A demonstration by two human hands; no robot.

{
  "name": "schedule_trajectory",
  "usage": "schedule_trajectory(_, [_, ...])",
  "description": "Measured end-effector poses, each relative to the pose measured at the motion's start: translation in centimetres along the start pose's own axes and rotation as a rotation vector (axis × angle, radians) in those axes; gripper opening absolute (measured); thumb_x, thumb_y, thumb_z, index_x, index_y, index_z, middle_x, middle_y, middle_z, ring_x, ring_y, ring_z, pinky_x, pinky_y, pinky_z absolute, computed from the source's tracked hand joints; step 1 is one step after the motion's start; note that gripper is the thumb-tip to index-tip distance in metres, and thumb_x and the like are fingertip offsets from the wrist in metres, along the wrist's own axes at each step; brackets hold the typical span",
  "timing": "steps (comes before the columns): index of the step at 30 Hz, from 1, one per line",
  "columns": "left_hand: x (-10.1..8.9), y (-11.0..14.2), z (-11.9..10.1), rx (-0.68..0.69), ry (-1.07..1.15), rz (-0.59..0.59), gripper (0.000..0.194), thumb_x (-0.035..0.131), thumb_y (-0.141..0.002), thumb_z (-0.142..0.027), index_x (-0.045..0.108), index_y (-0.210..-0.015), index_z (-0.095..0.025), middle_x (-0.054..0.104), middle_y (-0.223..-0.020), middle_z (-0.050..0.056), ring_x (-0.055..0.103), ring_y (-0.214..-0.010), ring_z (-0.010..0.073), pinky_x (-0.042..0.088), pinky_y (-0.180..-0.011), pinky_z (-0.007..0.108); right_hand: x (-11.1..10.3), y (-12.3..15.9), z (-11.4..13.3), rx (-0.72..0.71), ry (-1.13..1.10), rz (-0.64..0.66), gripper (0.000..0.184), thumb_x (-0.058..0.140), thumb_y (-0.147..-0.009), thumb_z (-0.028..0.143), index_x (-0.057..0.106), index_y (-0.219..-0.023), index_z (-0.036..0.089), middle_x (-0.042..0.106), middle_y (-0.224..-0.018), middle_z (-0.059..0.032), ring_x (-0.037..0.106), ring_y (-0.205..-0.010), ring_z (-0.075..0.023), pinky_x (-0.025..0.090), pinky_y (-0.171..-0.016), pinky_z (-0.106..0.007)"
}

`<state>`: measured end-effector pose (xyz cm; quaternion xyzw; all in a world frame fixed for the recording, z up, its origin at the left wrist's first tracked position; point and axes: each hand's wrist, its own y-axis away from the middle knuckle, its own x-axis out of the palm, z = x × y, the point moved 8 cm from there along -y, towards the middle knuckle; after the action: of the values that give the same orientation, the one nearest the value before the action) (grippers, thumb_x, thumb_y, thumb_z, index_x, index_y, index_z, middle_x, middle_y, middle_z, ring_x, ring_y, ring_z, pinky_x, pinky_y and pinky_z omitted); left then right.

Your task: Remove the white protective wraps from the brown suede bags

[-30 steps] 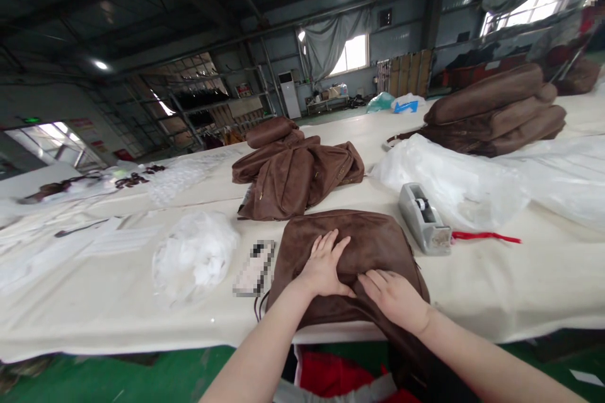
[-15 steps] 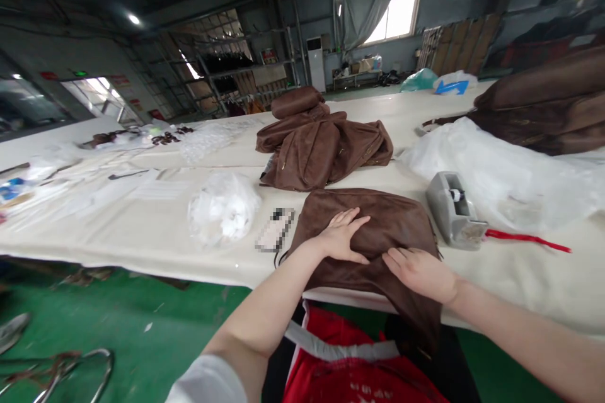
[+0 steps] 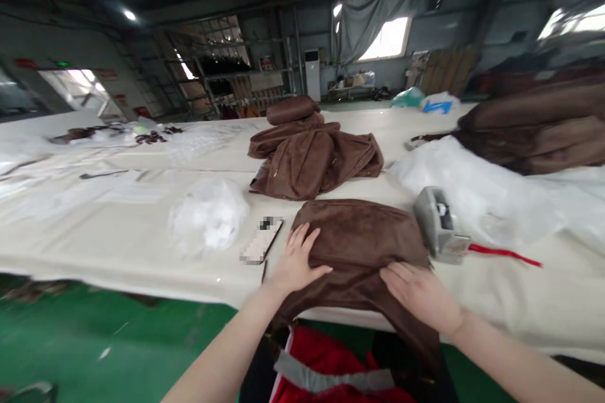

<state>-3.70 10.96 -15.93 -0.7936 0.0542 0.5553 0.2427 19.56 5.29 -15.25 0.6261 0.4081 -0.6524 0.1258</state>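
A brown suede garment [image 3: 363, 236] lies folded at the near edge of the white table [image 3: 118, 233], with part of it hanging over the edge. My left hand [image 3: 297, 261] rests flat on its left side, fingers stretched out. My right hand [image 3: 418, 293] lies flat on its lower right part, near the table's edge, fingers extended. Neither hand grips the cloth.
A grey tape dispenser [image 3: 439, 227] with a red strip [image 3: 503, 254] stands right of the garment. A phone [image 3: 262, 240] and crumpled clear plastic [image 3: 208, 217] lie to the left. More brown garments [image 3: 312, 154] are piled behind, another stack [image 3: 539, 123] at right. A red bag [image 3: 331, 371] sits below.
My left hand has slid to the left along the garment. My right hand has stayed near the table's edge. The view has shifted slightly.
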Motion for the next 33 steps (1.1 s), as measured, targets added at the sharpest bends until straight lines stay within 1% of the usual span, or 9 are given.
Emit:
schedule_trajectory(3, [1.0,0.7,0.9,-0.032,-0.009,-0.114,0.082,0.063,-0.077,-0.052,0.029,-0.145,-0.022,0.030,-0.150,0.013,0.027,-0.139,0.0327,0.022,-0.113,0.054,-0.6,-0.6,0.6,0.088,-0.048,-0.036,0.043,0.053,-0.089,0.030,0.051,-0.131,0.020,0.051,-0.136,-0.0122,0.049,-0.121,-0.0270,0.042,-0.101,-0.041])
schedule_trajectory(6, [2.4,-0.4,1.6,-0.016,0.018,-0.142,0.079,0.063,-0.077,-0.050,0.030,-0.145,-0.025,0.032,-0.149,0.012,0.031,-0.136,0.0333,0.025,-0.111,0.056,0.8,-0.9,0.1,0.146,-0.116,0.027,0.063,0.056,-0.085,0.034,0.035,-0.144,0.022,0.032,-0.152,-0.0107,0.030,-0.137,-0.0282,0.033,-0.110,-0.046])
schedule_trajectory(14, [4.1,-4.2,2.6,-0.078,0.069,-0.102,0.084,0.067,-0.071,-0.055,0.033,-0.142,-0.027,0.037,-0.147,0.011,0.035,-0.134,0.0315,0.022,-0.111,0.055,2.3,-1.1,-2.1,0.195,-0.177,0.015,0.062,0.053,-0.085,0.025,0.034,-0.144,0.023,0.032,-0.152,-0.0090,0.029,-0.138,-0.0265,0.031,-0.111,-0.049])
schedule_trajectory(20, [4.3,-4.6,2.0,-0.116,0.064,-0.119,0.086,0.067,-0.069,-0.058,0.035,-0.141,-0.025,0.038,-0.146,0.011,0.034,-0.135,0.0306,0.023,-0.112,0.052,1.0,-2.1,-4.2,0.198,-0.176,-0.100,0.051,0.052,-0.088,0.028,0.043,-0.138,0.025,0.043,-0.145,-0.0087,0.040,-0.131,-0.0267,0.036,-0.108,-0.049])
schedule_trajectory(23, [4.3,-3.9,1.9,-0.096,0.062,-0.165,0.085,0.066,-0.071,-0.057,0.034,-0.142,-0.024,0.037,-0.147,0.011,0.034,-0.135,0.0308,0.025,-0.112,0.052,-1.7,-1.6,-9.5,0.337,-0.159,-0.292,0.041,0.049,-0.090,0.032,0.050,-0.130,0.022,0.051,-0.136,-0.0099,0.045,-0.127,-0.0257,0.036,-0.108,-0.048])
schedule_trajectory(26, [4.3,-3.5,1.8,-0.071,0.062,-0.206,0.085,0.064,-0.072,-0.057,0.033,-0.143,-0.023,0.037,-0.147,0.012,0.035,-0.134,0.0311,0.027,-0.111,0.052,-3.1,1.7,-18.9,0.772,-0.165,-0.459,0.037,0.043,-0.091,0.036,0.054,-0.123,0.020,0.056,-0.130,-0.0102,0.048,-0.124,-0.0235,0.036,-0.107,-0.042])
schedule_trajectory(27, [4.3,-3.4,1.8,-0.067,0.063,-0.213,0.085,0.064,-0.072,-0.057,0.032,-0.143,-0.023,0.038,-0.146,0.012,0.036,-0.133,0.0313,0.028,-0.111,0.052,-2.7,3.4,-22.2,0.953,-0.183,-0.447,0.037,0.041,-0.092,0.036,0.055,-0.121,0.020,0.056,-0.129,-0.0100,0.049,-0.123,-0.0229,0.036,-0.107,-0.039])
schedule_trajectory(29, [4.3,-3.5,1.9,-0.061,0.066,-0.221,0.085,0.065,-0.072,-0.056,0.033,-0.143,-0.024,0.039,-0.145,0.012,0.038,-0.132,0.0318,0.029,-0.110,0.052,-1.7,6.0,-27.2,1.156,-0.194,-0.411,0.037,0.038,-0.092,0.034,0.059,-0.116,0.014,0.059,-0.122,-0.0154,0.053,-0.117,-0.0263,0.040,-0.102,-0.042])
schedule_trajectory(33, [4.1,-3.7,2.0,-0.056,0.071,-0.235,0.081,0.065,-0.073,-0.053,0.035,-0.142,-0.025,0.041,-0.144,0.011,0.040,-0.130,0.0319,0.031,-0.109,0.052,0.9,9.1,-33.0,1.352,-0.258,-0.304,0.028,0.045,-0.094,0.030,0.064,-0.102,0.012,0.065,-0.106,-0.0148,0.061,-0.103,-0.0253,0.047,-0.092,-0.042])
